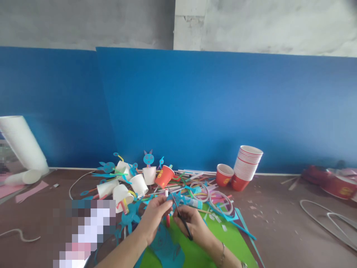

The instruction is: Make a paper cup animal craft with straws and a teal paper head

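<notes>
My right hand (196, 222) is closed round the black-handled scissors (184, 223), whose blades point up and to the left. Between the fingers of my left hand (156, 213) is a small blue paper piece (173, 200), pinched close to the blades. Whether the blades are cutting into it I cannot tell. Below my hands a larger blue paper cutout (167, 247) with a drawn face lies on a green sheet (223, 242). A red marker (167, 219) shows between my hands, partly hidden.
White paper cups (138, 185) with blue animal cutouts crowd the left, beside a red cup (164, 176). Straws and rolls of tape (221, 203) lie behind my hands. Stacked cups (247, 163) stand at the right, near a blue partition (223, 104). White cables (329, 216) cross the table.
</notes>
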Tool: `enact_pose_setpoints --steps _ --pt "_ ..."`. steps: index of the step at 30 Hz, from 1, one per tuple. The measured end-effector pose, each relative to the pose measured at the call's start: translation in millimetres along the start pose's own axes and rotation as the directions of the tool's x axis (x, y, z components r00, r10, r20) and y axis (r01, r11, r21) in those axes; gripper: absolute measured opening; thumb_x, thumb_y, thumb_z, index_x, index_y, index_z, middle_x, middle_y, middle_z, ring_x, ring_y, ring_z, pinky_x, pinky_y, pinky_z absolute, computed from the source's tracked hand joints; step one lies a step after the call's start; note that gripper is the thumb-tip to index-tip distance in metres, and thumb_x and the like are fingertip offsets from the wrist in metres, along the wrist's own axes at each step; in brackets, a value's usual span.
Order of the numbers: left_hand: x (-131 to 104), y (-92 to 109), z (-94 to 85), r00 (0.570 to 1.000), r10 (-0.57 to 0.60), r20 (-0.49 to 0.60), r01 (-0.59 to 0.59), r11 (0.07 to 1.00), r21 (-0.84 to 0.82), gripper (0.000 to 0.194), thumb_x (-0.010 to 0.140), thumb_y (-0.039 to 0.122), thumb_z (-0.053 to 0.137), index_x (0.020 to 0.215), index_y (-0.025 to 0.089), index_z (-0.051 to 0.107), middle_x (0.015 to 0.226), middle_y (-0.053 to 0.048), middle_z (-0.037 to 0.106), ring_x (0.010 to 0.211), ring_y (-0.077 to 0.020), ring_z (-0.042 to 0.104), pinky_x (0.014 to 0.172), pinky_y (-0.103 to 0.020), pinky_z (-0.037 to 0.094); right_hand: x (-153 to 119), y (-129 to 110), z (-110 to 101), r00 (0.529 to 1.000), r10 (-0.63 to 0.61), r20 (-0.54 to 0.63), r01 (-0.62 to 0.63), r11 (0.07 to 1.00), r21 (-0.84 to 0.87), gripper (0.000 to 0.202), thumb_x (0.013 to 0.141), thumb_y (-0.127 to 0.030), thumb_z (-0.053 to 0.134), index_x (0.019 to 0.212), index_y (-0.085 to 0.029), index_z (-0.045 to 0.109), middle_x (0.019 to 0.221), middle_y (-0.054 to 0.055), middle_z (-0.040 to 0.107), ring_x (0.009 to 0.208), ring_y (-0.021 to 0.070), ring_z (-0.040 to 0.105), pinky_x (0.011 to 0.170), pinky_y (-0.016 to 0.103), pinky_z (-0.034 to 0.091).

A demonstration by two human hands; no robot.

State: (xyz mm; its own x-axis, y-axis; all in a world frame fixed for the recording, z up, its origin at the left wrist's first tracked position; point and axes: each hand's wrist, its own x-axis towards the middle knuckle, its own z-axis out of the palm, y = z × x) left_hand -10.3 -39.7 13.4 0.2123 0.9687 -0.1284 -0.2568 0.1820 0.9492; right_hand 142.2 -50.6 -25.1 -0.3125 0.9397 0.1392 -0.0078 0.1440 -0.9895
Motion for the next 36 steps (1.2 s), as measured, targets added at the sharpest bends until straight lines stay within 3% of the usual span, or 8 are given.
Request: enact_pose_setpoints --steps 10,23,29,36 --pt "3 6 -3.9 1.000 0.027 0.016 -0.028 0.997 0.073 0.028 0.060 0.041 0.077 0.069 0.017 0.066 0.067 0.000 0.063 0.068 -0.0155 0.055 0.070 -0.027 0.041 0 -7 -1 1.000 0.024 0.011 -0.024 0.999 -0.035 0.037 0.072 -0.049 0.072 0.066 -0.015 0.057 0.055 -0.006 0.043 0.050 0.0068 0.031 0.045 0.020 0.025" --pt "6 7 -7.8 0.999 0.041 0.035 -0.044 0.993 0.112 0.027 0.064 0.041 0.073 0.064 0.016 0.062 0.061 0.002 0.055 0.064 -0.0139 0.048 0.066 -0.026 0.037 -1 -7 -1 0.997 0.066 0.035 -0.064 0.997 -0.036 0.034 0.075 -0.045 0.069 0.066 -0.016 0.055 0.051 -0.007 0.039 0.045 0.0055 0.027 0.042 0.020 0.021" --pt "5 7 -7.3 0.989 0.063 0.134 -0.081 0.988 0.133 0.023 0.067 0.037 0.069 0.070 0.016 0.064 0.065 0.001 0.058 0.067 -0.0153 0.050 0.067 -0.027 0.037 -1 -5 1 0.997 0.065 0.040 -0.066 0.997 0.025 0.037 0.070 -0.050 0.073 0.073 -0.015 0.059 0.051 -0.008 0.042 0.042 0.0047 0.028 0.041 0.020 0.023" --pt "10 5 -11.9 0.992 0.055 0.117 -0.073 0.985 0.156 0.025 0.065 0.039 0.070 0.066 0.015 0.063 0.059 0.004 0.053 0.060 -0.0118 0.043 0.062 -0.025 0.033 0 -9 -3 0.996 0.079 0.044 -0.078 0.996 -0.032 0.031 0.074 -0.042 0.070 0.067 -0.016 0.054 0.050 -0.008 0.039 0.043 0.0045 0.027 0.041 0.019 0.021"
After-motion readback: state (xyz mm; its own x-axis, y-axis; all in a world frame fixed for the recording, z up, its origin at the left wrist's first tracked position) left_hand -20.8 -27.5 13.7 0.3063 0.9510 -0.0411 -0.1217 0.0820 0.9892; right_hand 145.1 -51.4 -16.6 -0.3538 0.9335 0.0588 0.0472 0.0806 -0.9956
